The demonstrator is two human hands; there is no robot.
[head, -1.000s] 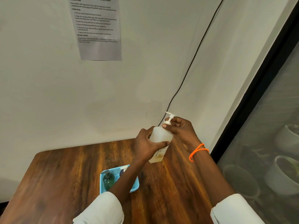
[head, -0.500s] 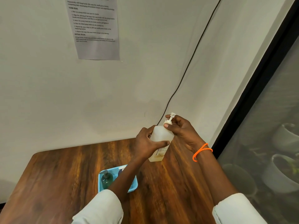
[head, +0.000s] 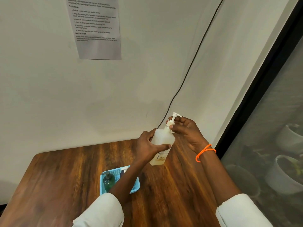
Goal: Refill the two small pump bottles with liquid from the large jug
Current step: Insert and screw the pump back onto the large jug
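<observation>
glossy wood-grain table (head: 65,177), translucent matt plastic bottle (head: 163,140), blue plastic mesh basket (head: 136,187), paper sheet (head: 96,28) on wall.

A printed sheet (head: 96,28) hangs on the wall before me, a black cable (head: 193,63) runs beside it, and white pots (head: 288,171) sit behind glass.

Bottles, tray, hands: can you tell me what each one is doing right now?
White bottle: held up off the table, tilted, pump on top, a little yellowish liquid at the bottom.
Pump: pinched at its collar.
Left hand: wrapped around the white bottle.
Right hand: gripping the pump.
Green bottle: upright in the tray, pump on.
Tray: flat on the table.
</observation>
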